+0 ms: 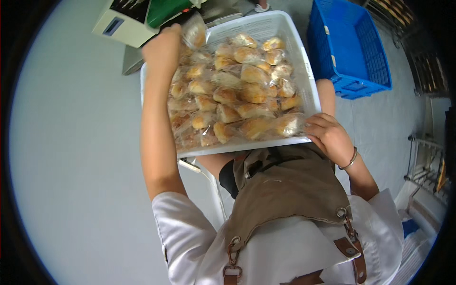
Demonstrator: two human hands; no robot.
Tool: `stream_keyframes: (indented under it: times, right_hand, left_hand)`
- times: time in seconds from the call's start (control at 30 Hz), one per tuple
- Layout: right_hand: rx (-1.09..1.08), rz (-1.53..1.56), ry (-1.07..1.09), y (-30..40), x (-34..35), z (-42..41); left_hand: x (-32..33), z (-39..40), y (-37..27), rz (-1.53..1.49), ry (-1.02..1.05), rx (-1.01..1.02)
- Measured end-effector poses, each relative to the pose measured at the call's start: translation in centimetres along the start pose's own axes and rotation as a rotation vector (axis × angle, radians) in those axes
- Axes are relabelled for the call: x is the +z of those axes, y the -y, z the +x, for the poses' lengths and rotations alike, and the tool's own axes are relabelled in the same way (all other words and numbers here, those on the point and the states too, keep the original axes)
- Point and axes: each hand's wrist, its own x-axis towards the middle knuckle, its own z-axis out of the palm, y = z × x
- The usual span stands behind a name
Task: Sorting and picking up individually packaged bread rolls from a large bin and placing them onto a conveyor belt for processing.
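A white plastic crate (231, 150) in front of me holds many bread rolls (225, 95) in clear plastic bags, laid in rows. At the far left corner, my left hand (162, 46) has its fingers closed on a bagged bread roll (195, 32), raised above the others and slightly blurred. My right hand (329, 134) is at the near right corner, its fingertips against the end of a bagged roll (290, 124) just inside the rim. Whether those fingers grip the bag or the crate's rim cannot be told.
Beyond the far left corner stands a white machine (125, 26) with a green part (165, 12). A blue plastic crate (351, 42) sits on the floor at right. Racks with trays (425, 67) line the right edge, a metal rack (425, 160) lower down. A white cable (213, 181) hangs by my leg.
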Motion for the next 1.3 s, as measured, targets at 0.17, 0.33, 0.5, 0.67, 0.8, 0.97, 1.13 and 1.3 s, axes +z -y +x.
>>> stream_keyframes:
  times: [0.17,0.33,0.5,0.67,0.8,0.97,1.13,1.3]
  right_hand:
    - [-0.021,-0.014,0.055,-0.1,-0.7,-0.2]
    - [-0.029,-0.036,0.077,0.2,-1.2,-0.3]
    - [0.090,0.100,-0.037,0.3,-2.5,0.6]
    - [-0.015,0.051,-0.339,-1.0,-1.8,6.2]
    - [0.107,0.139,0.503,-3.3,2.7,8.9]
    - [-0.054,0.021,0.209,-4.0,6.0,7.0]
    - [0.029,-0.011,-0.099,-0.9,0.6,8.2]
    - [0.164,0.097,-0.247,-1.6,-1.3,8.0]
  left_hand:
    - [-4.8,-3.1,-5.9,-1.492,0.016,-0.102]
    - [1.3,-8.1,-15.8,-1.743,0.856,-0.300]
    - [11.4,-11.5,-16.3,-1.156,0.474,0.412]
    - [10.2,-10.5,-16.7,-0.722,0.575,0.584]
    - [6.8,-9.6,-14.7,-0.824,0.734,0.632]
    - [0.0,-8.4,-8.0,-1.336,0.595,0.000]
    - [-1.7,-5.2,0.4,-1.404,0.090,-0.334]
    - [0.0,1.3,7.8,-1.531,-0.365,-0.576]
